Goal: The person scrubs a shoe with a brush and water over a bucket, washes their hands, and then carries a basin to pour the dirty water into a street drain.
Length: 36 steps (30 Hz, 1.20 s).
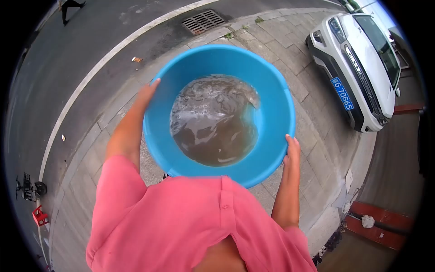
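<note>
A large blue plastic basin [272,86] is held up in front of my pink shirt, its near rim close to my body. Murky brown water [213,136] with some whitish foam covers its bottom. My left hand [148,92] grips the rim on the left side, thumb over the edge and the other fingers hidden beneath. On the right side, my right hand [292,148] holds the rim lower down, its thumb showing against the edge.
Grey paving [312,131] lies underfoot. Ahead are a metal drain grate [203,21] and a road [97,36] with a white line. A white car [358,68] is parked at right. A red stool [40,216] and a motorbike [31,188] stand at left; a person's legs [68,9] show far off.
</note>
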Each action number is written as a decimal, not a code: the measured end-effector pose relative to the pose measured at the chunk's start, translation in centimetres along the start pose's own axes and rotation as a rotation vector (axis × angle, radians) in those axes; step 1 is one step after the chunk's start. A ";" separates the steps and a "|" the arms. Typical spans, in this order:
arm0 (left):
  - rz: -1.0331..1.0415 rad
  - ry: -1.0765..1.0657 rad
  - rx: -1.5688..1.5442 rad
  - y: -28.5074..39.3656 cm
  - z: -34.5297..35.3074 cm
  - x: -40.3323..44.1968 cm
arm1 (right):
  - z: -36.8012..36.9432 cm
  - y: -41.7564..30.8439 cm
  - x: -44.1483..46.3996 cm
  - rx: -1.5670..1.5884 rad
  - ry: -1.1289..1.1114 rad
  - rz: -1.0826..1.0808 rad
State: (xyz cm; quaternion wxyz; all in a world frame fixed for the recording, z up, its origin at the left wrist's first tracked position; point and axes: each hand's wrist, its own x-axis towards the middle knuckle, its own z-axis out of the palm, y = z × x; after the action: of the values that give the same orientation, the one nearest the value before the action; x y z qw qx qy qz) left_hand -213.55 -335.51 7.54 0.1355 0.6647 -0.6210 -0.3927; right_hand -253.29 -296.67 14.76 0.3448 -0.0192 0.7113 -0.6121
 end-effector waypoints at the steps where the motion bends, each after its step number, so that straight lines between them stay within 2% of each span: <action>1: -0.024 -0.030 -0.044 1.4 0.3 1.8 | 0.9 -1.4 2.6 -0.015 0.004 0.011; 2: -0.045 -0.052 -0.093 2.6 0.5 3.7 | 1.8 -2.6 5.4 -0.030 0.001 0.016; 5: -0.045 -0.024 0.119 3.5 2.7 11.6 | 4.7 -4.1 13.4 -0.085 -0.004 0.018; 8: -0.084 -0.033 0.071 8.0 4.6 18.5 | 8.9 -6.8 19.5 -0.082 -0.023 0.028; 11: 0.092 0.016 0.207 10.8 9.0 29.4 | 12.9 -8.2 25.9 -0.099 0.062 0.040; 13: 0.054 -0.070 0.106 16.5 10.4 34.4 | 15.2 -11.1 32.3 -0.137 0.120 0.026; 15: 0.019 -0.152 0.130 17.7 11.6 37.5 | 16.7 -11.3 35.0 -0.126 0.170 0.065; 18: 0.073 -0.149 0.195 21.4 12.4 43.9 | 19.4 -13.5 37.9 -0.102 0.185 0.126; 25: -0.032 -0.140 0.129 28.9 14.8 58.3 | 29.1 -20.6 54.8 -0.075 0.118 0.106; 29: -0.173 -0.087 0.042 30.1 16.5 68.2 | 37.0 -24.9 68.6 -0.140 0.031 0.111; 33: -0.351 -0.074 -0.167 32.3 18.3 71.3 | 42.8 -28.5 77.8 -0.276 0.008 0.129; 35: -0.388 -0.096 -0.159 28.7 22.2 77.5 | 47.0 -31.2 82.2 -0.320 0.041 0.147; 36: -0.396 -0.107 -0.154 29.1 22.9 79.5 | 48.7 -31.8 84.1 -0.334 0.061 0.152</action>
State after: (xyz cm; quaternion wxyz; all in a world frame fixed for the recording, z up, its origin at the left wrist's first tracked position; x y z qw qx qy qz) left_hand -256.67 -408.13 -16.17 0.0729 0.7397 -0.4526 -0.4927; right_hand -304.82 -384.18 2.97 0.3605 -0.0040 0.8127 -0.4578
